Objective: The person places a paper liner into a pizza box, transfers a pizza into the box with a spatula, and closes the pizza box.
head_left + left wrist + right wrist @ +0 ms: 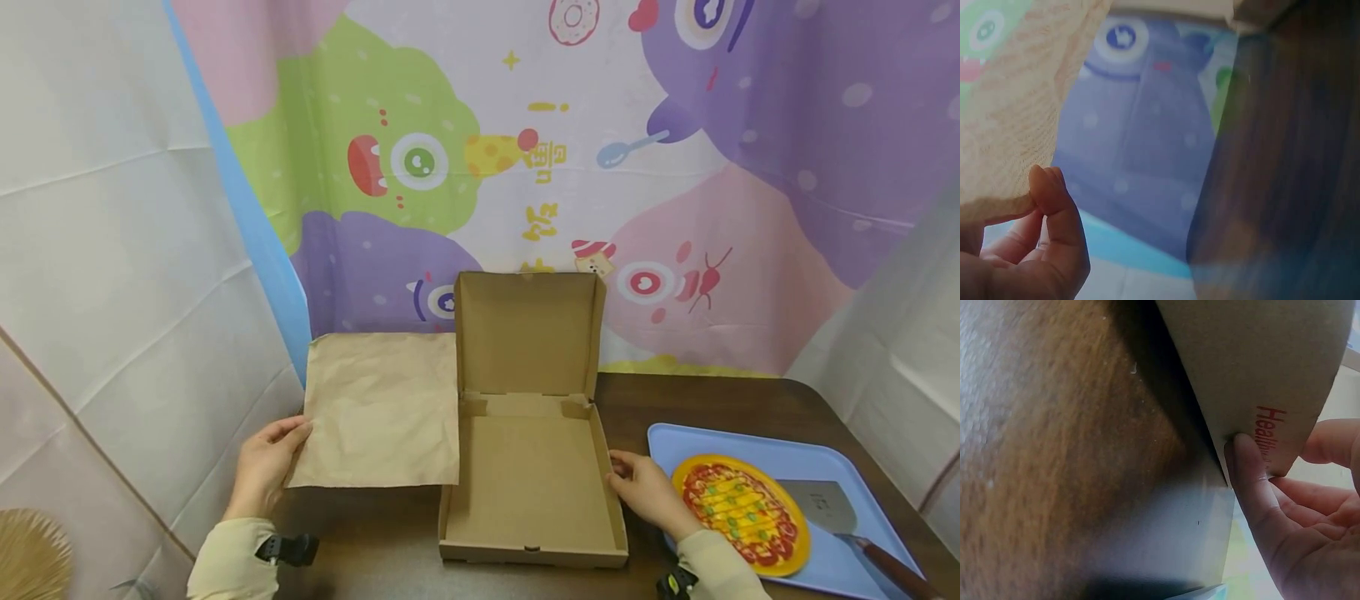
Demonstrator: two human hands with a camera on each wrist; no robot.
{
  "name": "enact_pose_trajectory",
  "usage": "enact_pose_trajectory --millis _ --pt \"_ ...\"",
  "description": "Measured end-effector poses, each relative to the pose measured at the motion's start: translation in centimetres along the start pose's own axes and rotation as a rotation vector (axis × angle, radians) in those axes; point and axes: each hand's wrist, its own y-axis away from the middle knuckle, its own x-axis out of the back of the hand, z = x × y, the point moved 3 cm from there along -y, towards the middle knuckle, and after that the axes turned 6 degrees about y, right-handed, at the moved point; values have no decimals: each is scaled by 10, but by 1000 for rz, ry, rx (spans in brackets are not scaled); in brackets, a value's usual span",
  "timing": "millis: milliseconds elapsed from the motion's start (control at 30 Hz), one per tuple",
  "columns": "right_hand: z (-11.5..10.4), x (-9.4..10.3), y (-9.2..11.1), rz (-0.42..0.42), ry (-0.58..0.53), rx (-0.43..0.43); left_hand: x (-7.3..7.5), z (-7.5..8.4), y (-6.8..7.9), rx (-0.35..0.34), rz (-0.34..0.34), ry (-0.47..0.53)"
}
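My left hand (266, 462) pinches the left edge of a square sheet of brown paper (382, 408) between thumb and fingers. The sheet hangs raised, its right edge overlapping the left side of an open cardboard pizza box (532, 483). In the left wrist view the fingertips grip the creased edge of the paper (1010, 119). My right hand (645, 492) holds the box's right side wall. Close up, the fingers (1250, 465) lie against that wall's outside, by red lettering, on the box wall (1254, 369). The box lid (528, 333) stands upright at the back.
On the right, a blue tray (720, 437) carries a pizza (742, 517) and a pizza server (828, 508) with a wooden handle. A dark wooden table (360, 533) bears everything. Behind it hangs a printed cartoon curtain (510, 92); pale cloth (112, 225) hangs at left.
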Motion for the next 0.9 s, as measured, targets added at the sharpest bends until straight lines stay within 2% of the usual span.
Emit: enact_pose_trajectory --millis 267,433,900 --pt "1 0 0 -5 -6 -8 -33 -1 11 8 -128 50" --pt "0 0 1 -4 -6 -10 -50 -5 16 14 -171 69" --pt "1 -1 1 12 -13 5 -102 -26 35 7 -273 -27"
